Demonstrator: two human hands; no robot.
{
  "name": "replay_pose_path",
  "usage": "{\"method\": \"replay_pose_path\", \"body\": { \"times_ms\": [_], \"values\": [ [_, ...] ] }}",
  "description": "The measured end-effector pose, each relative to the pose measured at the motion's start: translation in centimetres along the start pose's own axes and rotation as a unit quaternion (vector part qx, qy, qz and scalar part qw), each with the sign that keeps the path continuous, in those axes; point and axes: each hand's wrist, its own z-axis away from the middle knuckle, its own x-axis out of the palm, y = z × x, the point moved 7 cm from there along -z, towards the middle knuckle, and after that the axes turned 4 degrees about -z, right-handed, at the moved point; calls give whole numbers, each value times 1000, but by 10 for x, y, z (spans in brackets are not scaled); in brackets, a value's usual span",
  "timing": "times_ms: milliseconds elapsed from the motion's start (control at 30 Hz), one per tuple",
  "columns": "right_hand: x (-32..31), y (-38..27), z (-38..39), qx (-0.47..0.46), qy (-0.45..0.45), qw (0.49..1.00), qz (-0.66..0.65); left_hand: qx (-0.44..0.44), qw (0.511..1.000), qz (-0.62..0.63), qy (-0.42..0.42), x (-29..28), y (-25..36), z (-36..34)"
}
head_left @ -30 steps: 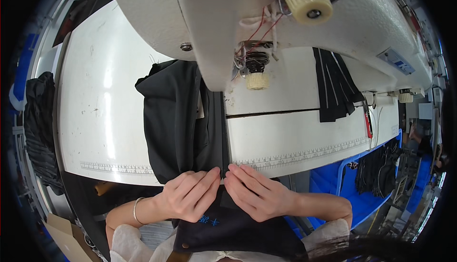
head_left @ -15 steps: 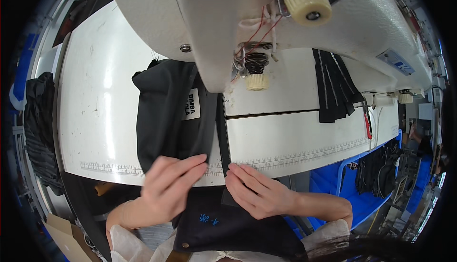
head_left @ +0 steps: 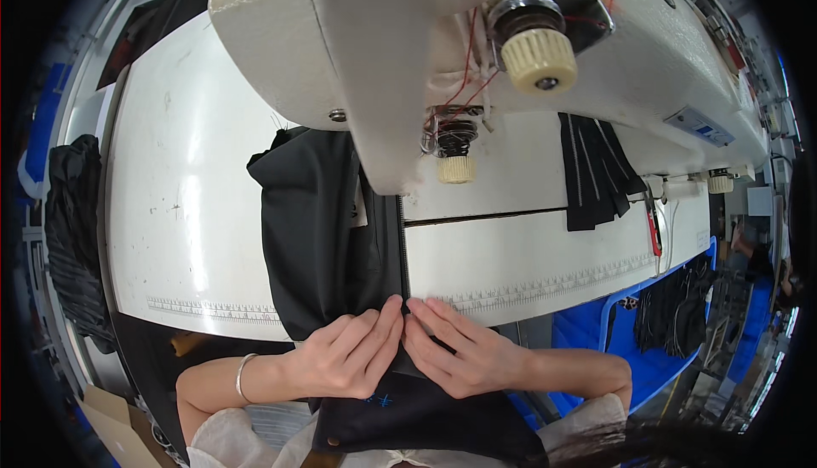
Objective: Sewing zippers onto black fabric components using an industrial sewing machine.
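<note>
Black fabric (head_left: 315, 238) with a partly hidden white label lies on the white worktable (head_left: 162, 213) beneath a sewing machine head (head_left: 366, 59). A zipper tape (head_left: 403, 247) runs along its right edge toward the table's front. My left hand (head_left: 353, 353) pinches the fabric's edge beside the zipper, at its near end. My right hand (head_left: 455, 353) is pinched on the zipper tape from the right, fingertips close to those of my left hand. Both hands are at the front edge of the table, over a dark apron. What lies exactly between the fingertips is partly hidden.
Zipper strips (head_left: 596, 179) and a red-handled tool (head_left: 654, 234) lie at the right. A blue bin (head_left: 574, 340) holding black pieces stands below the right edge. Crumpled black material (head_left: 72, 238) is at the far left, a cardboard box (head_left: 115, 425) lower left.
My left hand has moved right from half a second ago, bringing the fabric back against the zipper and covering most of the label. My right hand stays nearly in place. The view has shifted slightly.
</note>
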Motion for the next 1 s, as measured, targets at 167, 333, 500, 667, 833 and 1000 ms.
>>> {"method": "replay_pose_path", "body": {
  "times_ms": [167,333,500,667,833,1000],
  "values": [
    [0,0,-1,-6,-1,1000,-2,1,1000,0,-4,3,1,0],
    [0,0,-2,-7,-8,1000,-5,-3,1000,0,-2,3,1,1],
    [1,1,-2,5,-10,1000,-21,-7,1000,8,-6,5,-1,0],
    [0,2,-3,-14,-19,1000,-14,-4,1000,20,-9,6,-4,0],
    [-1,10,-6,5,-38,999,-23,2,1000,18,-17,9,-14,-4],
    [1,40,-19,-3,-18,1000,23,6,1000,27,14,19,-43,-18]
  ]
}}
